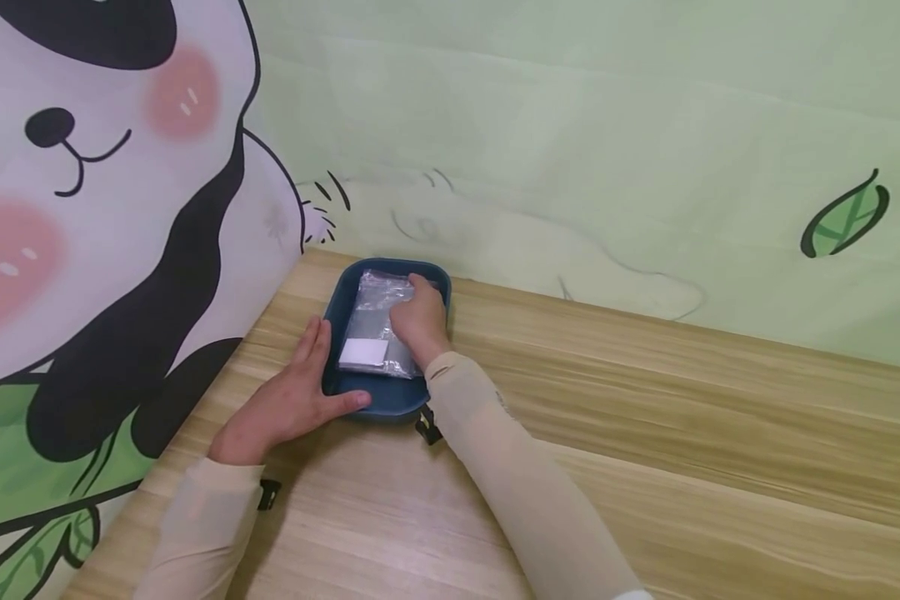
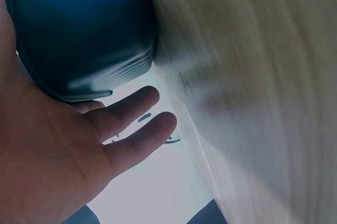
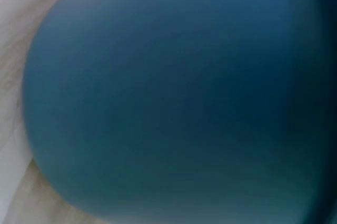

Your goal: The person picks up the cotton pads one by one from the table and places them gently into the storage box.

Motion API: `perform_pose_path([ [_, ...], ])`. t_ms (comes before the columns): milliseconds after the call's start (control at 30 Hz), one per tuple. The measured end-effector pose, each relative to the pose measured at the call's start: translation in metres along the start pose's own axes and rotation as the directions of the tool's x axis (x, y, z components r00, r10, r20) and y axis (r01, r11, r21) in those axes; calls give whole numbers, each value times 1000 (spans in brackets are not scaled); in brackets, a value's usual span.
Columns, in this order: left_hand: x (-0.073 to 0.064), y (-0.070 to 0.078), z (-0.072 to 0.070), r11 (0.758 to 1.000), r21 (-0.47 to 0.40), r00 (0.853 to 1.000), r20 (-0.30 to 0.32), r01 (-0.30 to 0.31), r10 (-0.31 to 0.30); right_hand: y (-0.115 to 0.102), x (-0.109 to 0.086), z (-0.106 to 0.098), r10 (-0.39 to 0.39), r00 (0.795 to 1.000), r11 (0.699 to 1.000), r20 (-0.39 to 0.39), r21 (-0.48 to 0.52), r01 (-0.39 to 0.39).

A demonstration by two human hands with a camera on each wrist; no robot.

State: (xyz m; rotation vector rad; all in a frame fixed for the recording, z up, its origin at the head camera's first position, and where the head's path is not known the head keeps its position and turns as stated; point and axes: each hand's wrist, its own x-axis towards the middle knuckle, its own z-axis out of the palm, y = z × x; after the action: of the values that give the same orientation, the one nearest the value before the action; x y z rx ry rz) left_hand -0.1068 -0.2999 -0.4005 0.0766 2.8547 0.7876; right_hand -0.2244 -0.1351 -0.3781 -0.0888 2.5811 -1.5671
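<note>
A blue plastic tray [image 1: 388, 402] with raised walls sits on the wooden table by the wall. Inside lies a flat stack of clear plastic bags [image 1: 375, 321], with a white label at its near left corner. My right hand [image 1: 422, 321] grips the stack at its right side; its fingertips are partly hidden. Along the tray's left side rests my left hand [image 1: 288, 408], fingers straight and thumb over the near rim. In the left wrist view, the left hand's fingers [image 2: 139, 147] stretch past the tray's outer wall [image 2: 84, 34]. The blue tray [image 3: 158, 103] fills most of the blurred right wrist view.
A pale green printed backdrop [image 1: 570, 150] rises behind the table [image 1: 645, 392], and a panda picture [image 1: 120, 208] borders its left edge. Black clips [image 1: 428, 425] show under the wrists. Wooden tabletop extends to the right and toward the front.
</note>
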Motion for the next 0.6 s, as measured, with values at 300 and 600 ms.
perform_pose_path([
  [300,8,3,1,1000,-10,1000,23,-5,5,4,-14,-17,-76,997,992,-25,99,78],
  [600,5,-7,-1,999,37,1000,-13,9,-9,25,-49,-68,-229,973,948,-29,221,230],
])
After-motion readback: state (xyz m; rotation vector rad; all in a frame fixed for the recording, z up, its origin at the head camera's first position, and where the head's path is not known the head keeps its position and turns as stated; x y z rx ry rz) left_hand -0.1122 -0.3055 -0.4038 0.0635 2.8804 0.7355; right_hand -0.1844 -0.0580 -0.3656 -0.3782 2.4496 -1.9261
